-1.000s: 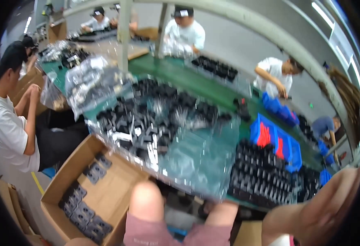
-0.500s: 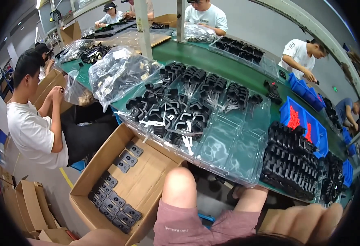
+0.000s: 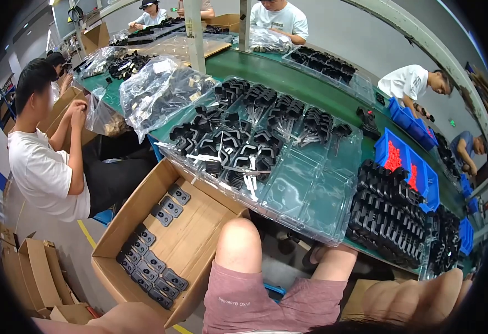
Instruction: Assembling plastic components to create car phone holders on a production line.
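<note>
While seated, right hand point(image 3: 416, 298) empty, cardboard box point(image 3: 199, 234) near knee

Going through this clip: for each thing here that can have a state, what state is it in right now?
Cardboard box: open, flaps out, a row of dark flat parts along one side.
Clear blister tray: near cells empty, far cells filled with black parts.
Plastic bag: bunched on the table, holding black parts.
Blue bins: open, red pieces inside.
Right hand: raised close to the camera, fingers together, holding nothing visible.
Left hand: not in view.

Brown cardboard box point(image 3: 199, 239), dark grey parts point(image 3: 149, 267) inside; green table point(image 3: 266, 72); blue bins point(image 3: 408, 161), red pieces point(image 3: 393, 158).
</note>
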Tool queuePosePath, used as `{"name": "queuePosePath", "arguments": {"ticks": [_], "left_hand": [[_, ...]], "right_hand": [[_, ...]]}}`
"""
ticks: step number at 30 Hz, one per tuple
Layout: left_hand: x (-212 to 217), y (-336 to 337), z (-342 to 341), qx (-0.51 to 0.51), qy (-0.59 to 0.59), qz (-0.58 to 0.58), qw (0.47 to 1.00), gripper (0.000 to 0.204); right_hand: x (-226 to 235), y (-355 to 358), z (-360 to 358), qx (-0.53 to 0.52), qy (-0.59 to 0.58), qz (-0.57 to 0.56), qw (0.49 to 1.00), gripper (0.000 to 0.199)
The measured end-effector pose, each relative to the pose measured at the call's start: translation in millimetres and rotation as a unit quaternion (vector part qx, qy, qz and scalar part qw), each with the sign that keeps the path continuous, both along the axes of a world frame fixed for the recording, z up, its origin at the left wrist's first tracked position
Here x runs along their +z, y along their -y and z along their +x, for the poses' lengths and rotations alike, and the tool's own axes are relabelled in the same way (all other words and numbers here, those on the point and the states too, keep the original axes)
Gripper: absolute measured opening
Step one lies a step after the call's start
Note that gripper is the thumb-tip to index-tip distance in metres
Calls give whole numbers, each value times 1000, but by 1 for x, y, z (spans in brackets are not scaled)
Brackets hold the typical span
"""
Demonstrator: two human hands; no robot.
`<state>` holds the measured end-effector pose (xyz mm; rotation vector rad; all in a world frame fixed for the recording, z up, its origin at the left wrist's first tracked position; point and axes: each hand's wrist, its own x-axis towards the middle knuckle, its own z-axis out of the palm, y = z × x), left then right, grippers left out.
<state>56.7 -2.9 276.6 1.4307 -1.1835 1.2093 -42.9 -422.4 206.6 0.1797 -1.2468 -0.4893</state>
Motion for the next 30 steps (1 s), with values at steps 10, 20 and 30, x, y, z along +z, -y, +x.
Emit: {"name": "queuePosePath", "arguments": {"ticks": [10,20,30], "left_hand": [[-1,6,-4,14,-4,11,1000,62],[1,11,-4,31,6,15,999,62],[3,16,-2,47,18,19,999,62]], "right_hand": [[-10,-11,-1,86,8,64,994,29],[-16,-20,9,174,31,120,977,29],[-30,-22,27,261,56,173,948,29]]}}
